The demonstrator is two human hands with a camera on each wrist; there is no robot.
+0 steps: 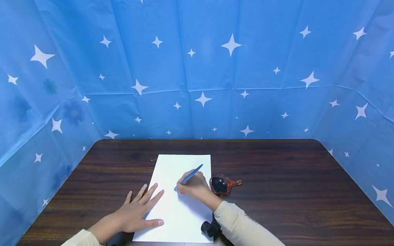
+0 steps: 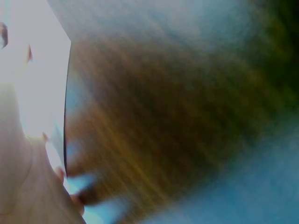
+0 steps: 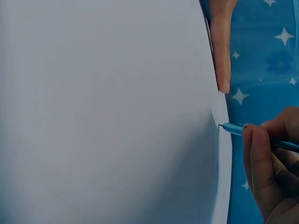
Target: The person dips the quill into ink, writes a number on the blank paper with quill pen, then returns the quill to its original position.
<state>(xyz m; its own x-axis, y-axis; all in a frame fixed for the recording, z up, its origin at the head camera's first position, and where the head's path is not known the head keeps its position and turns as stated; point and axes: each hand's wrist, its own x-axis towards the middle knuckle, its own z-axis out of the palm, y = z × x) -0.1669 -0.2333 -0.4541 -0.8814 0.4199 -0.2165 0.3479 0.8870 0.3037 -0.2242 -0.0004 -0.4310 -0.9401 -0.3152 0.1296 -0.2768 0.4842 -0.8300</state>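
White paper sheet (image 1: 181, 205) lies near the front edge of the dark wooden table (image 1: 292, 191), pressed flat by the left hand (image 1: 135, 213) with straight fingers, while the right hand (image 1: 194, 186) grips a slim blue pen (image 1: 188, 177) tip-down on it, just beside a small red-rimmed dish (image 1: 220, 185) holding something dark.

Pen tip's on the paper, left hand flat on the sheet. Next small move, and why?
Probably draw the pen along in a short stroke. The right hand grips it with the tip touching the paper near its left half, and hardly any mark shows there yet. The left hand lies flat on the sheet's left edge, so it should hold steady.
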